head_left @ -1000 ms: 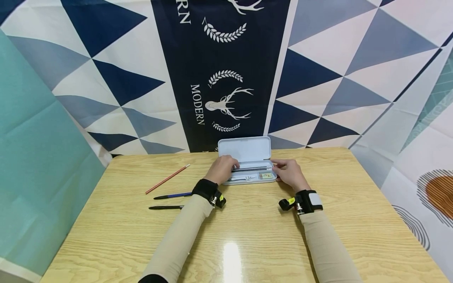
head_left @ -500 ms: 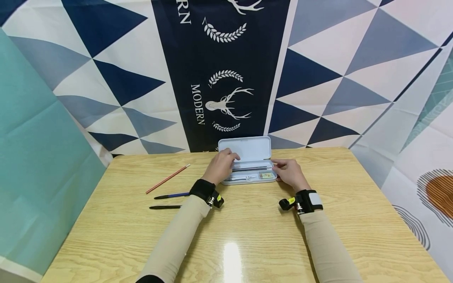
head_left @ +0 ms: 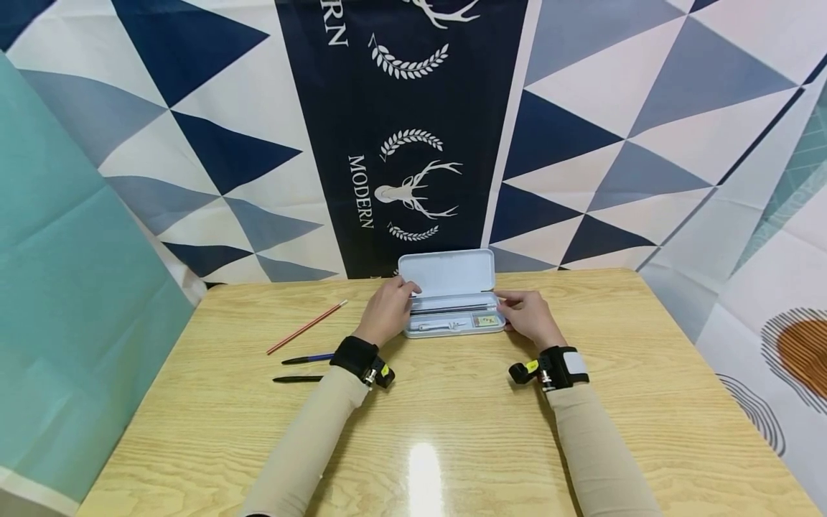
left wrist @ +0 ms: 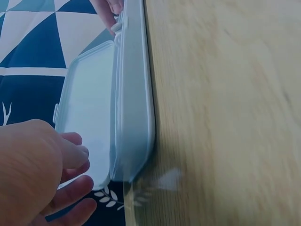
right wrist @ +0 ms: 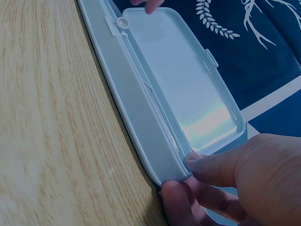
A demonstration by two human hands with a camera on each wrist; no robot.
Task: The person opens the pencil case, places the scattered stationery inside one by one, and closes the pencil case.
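A light blue pencil case [head_left: 452,333] stands at the far side of the table, its lid [head_left: 446,273] raised against the patterned cloth. Inside lie dark thin sticks [head_left: 446,310], a pale slim tool [head_left: 436,327] and a small yellow-printed piece [head_left: 485,321]. My right hand [head_left: 530,316] holds the case's right end; in the right wrist view, the thumb [right wrist: 211,168] is on the rim and fingers bend round the outer corner. My left hand [head_left: 386,309] is at the left end, holding nothing, its fingers loosely bent beside the lid in the left wrist view.
Left of the case a red pencil [head_left: 306,328] lies slantwise on the wooden table [head_left: 478,431]. Nearer are a blue and black pen [head_left: 306,358] and a black pen [head_left: 297,379], their right ends hidden by my left arm. Patterned cloth [head_left: 245,158] hangs behind the table.
My left hand has drawn back leftward from inside the case to its left end, uncovering more of the dark sticks. My right hand and the case have stayed put.
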